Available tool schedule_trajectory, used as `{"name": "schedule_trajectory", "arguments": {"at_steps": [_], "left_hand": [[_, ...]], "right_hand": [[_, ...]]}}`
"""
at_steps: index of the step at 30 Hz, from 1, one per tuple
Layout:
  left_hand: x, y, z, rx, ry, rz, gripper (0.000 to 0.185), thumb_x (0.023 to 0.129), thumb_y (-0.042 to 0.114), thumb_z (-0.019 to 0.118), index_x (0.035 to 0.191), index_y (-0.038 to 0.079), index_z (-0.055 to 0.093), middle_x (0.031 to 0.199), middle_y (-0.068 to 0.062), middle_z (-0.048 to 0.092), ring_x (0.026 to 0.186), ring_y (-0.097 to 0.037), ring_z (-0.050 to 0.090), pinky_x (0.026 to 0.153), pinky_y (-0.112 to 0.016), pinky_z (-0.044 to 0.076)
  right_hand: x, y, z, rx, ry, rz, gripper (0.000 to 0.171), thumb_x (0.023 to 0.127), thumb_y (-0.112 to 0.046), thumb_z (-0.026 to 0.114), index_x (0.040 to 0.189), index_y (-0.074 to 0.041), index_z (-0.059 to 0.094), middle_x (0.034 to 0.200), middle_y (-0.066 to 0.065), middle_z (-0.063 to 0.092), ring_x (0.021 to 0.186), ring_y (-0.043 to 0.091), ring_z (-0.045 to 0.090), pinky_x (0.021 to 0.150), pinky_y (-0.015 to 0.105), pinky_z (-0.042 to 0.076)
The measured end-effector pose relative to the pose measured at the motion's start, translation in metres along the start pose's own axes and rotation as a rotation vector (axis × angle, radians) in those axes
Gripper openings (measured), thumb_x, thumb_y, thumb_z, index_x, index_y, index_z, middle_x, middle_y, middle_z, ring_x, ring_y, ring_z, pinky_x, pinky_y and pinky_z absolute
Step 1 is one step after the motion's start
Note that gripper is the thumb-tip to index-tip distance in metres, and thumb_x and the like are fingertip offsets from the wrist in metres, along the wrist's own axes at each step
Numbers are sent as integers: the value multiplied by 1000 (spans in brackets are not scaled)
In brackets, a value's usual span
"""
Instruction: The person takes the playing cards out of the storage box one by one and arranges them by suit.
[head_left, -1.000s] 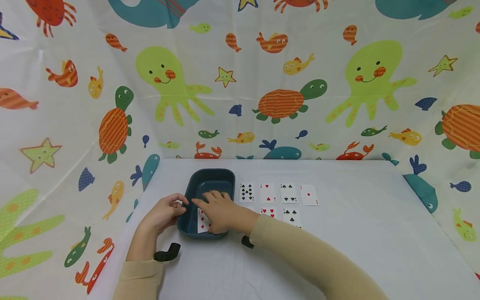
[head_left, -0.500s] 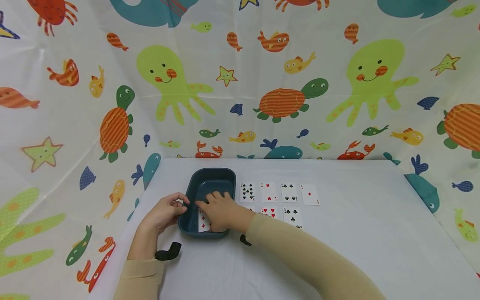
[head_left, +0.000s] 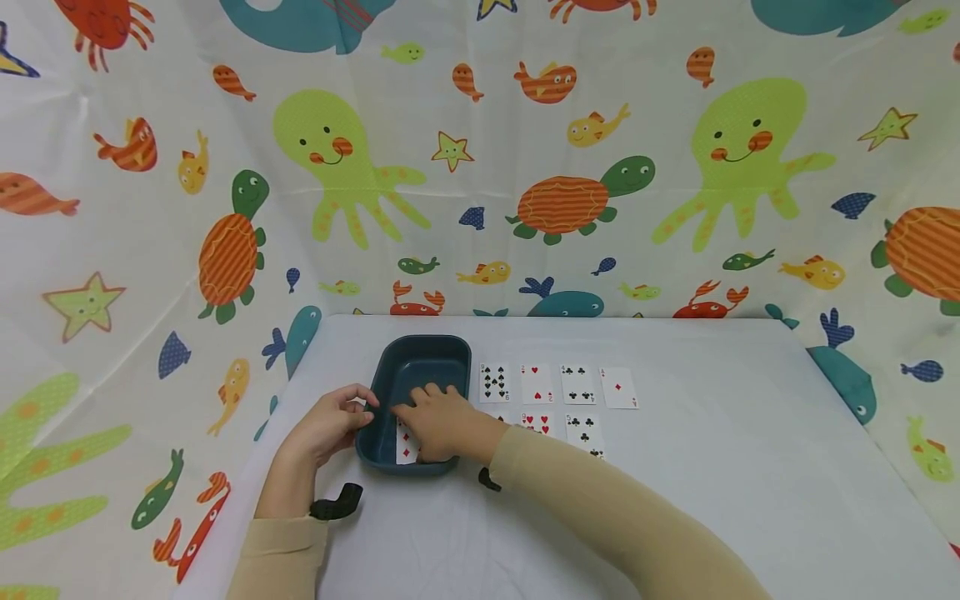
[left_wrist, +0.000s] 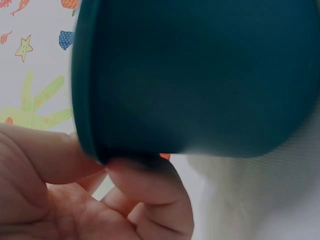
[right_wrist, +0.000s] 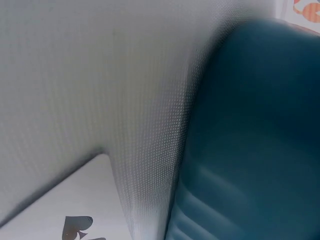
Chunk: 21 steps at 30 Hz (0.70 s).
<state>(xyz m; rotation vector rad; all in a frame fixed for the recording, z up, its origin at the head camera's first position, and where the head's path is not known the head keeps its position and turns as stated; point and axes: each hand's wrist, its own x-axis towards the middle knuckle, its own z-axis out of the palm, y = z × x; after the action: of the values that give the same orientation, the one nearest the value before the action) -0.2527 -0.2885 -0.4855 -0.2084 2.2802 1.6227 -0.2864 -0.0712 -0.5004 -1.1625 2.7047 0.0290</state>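
In the head view a dark teal tray (head_left: 378,375) stands on the left part of the white-covered table. My left hand (head_left: 327,429) pinches its left rim between thumb and fingers; the left wrist view shows this grip (left_wrist: 150,192) close up. My right hand (head_left: 446,423) reaches palm down into the tray, fingers spread over a diamonds playing card (head_left: 406,446) that it partly covers. The fingertips inside the tray are hard to make out. In the right wrist view only the tray's outer wall (right_wrist: 250,135) and a spades card (right_wrist: 95,200) appear, not the hand.
Right of the tray lies a row of face-up cards: spades (head_left: 494,383), two of hearts (head_left: 537,385), clubs (head_left: 577,385) and ace of diamonds (head_left: 618,388). Below them are hearts (head_left: 537,423) and five of clubs (head_left: 584,432), partly behind the right forearm. A sea-animal curtain (head_left: 480,150) hangs behind.
My right hand has drawn slightly to the right within the tray, its fingers pulled in a little. The left hand and the tray have stayed in place.
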Motion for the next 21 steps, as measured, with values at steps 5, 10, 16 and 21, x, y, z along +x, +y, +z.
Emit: {"name": "schedule_trajectory", "arguments": {"at_steps": [5,10,16,21], "left_hand": [[0,-1,-1,-6,-7,4,26,106,7,60,130,0,60,81,-3,53,79,-23,58,68,-30,55],[1,-2,-1,-7,-7,4,26,106,7,60,130,0,60,82,-3,53,80,-23,58,69,-30,55],[1,-2,-1,-8,-9,11,26,106,7,60,130,-1,60,83,-4,54,78,-22,59,68,-30,56],[1,-2,-2,-9,-13,16,26,106,8,60,130,-1,60,82,-3,54,78,-21,59,68,-30,55]], "right_hand": [[0,0,1,-5,12,-10,80,89,-55,83,160,-36,49,150,0,58,136,22,53,113,51,48],[-1,0,1,-16,18,-14,80,89,-59,81,159,-37,49,149,0,58,135,22,53,112,50,49],[-2,0,1,-26,26,-10,82,88,-63,80,160,-37,49,147,0,59,133,21,53,111,50,50],[-1,-1,1,-24,25,-12,81,89,-59,82,159,-37,49,146,0,59,132,22,53,111,50,49]]}}
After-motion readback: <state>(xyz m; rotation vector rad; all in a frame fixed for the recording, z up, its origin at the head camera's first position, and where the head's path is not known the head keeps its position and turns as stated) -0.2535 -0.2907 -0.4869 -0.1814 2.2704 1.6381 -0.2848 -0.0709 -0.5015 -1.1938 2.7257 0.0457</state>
